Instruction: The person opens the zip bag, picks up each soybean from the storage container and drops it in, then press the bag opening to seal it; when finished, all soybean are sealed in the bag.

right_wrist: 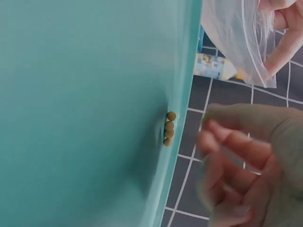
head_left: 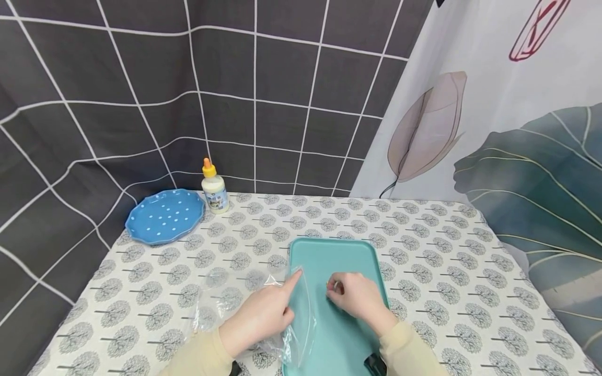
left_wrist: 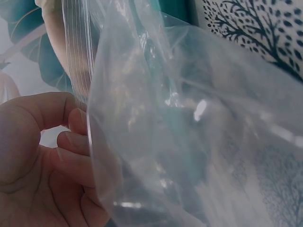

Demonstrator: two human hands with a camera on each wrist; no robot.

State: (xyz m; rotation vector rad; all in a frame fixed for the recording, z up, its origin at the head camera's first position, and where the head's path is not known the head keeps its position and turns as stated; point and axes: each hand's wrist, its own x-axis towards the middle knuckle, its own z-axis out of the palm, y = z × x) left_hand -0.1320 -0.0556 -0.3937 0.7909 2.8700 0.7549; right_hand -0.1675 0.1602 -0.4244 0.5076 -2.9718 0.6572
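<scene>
My left hand (head_left: 261,316) holds a clear plastic zip bag (head_left: 213,303) near its mouth, the index finger stretched along the opening. In the left wrist view the bag's ribbed zip strip (left_wrist: 78,52) runs up beside the curled fingers. Over the teal tray (head_left: 336,253), my right hand (head_left: 359,298) pinches a tiny yellowish piece (head_left: 328,283) between thumb and index finger; the fingertips mostly cover it. Several small round tan balls (right_wrist: 169,134) lie in a row against the tray's edge in the right wrist view.
A blue polka-dot plate (head_left: 164,216) stands at the back left of the patterned tablecloth (head_left: 447,261). Beside it is an upright white glue bottle (head_left: 215,193) with a yellow cap. Dark checked cloth hangs behind the table.
</scene>
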